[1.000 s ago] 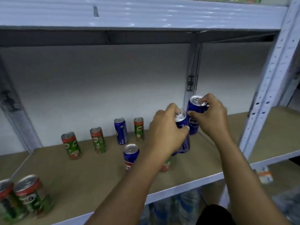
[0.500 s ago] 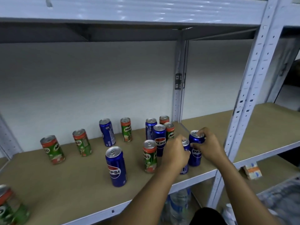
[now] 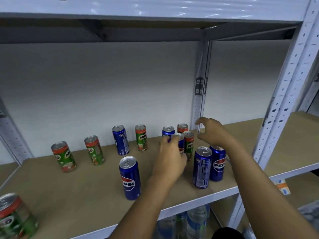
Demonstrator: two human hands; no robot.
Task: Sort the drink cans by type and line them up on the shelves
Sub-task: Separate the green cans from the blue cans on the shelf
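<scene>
Gripping a Pepsi can [image 3: 179,144] near its top with the left hand [image 3: 170,157], fingers curling round it, in the cluster at the middle of the shelf [image 3: 86,195]. Standing upright, touching or nearly touching a Milo can [image 3: 188,144] just right of that hand.

Hovering with the right hand [image 3: 212,133] released, fingers loosely bent and holding nothing, above and slightly behind a front pair of Pepsi cans: one showing its barcode [image 3: 202,168], one showing its logo [image 3: 217,163]. Half a second ago both hands were clasping this pair; now standing free and side by side near the shelf's front edge, just right of the left hand.

Counting six Pepsi cans showing: the gripped one, the front pair, one just behind the left hand's fingers [image 3: 168,131], one farther left at the back [image 3: 120,139], one nearer the front, left of the left wrist [image 3: 130,177].

Counting six Milo cans showing: the one beside the gripped can, one behind it [image 3: 182,127], one at the back [image 3: 141,139], two leaning well left [image 3: 94,150] [image 3: 63,156], one at the near left corner [image 3: 15,216].

Showing plastic bottles [image 3: 196,219] below the shelf, under the left forearm.
</scene>
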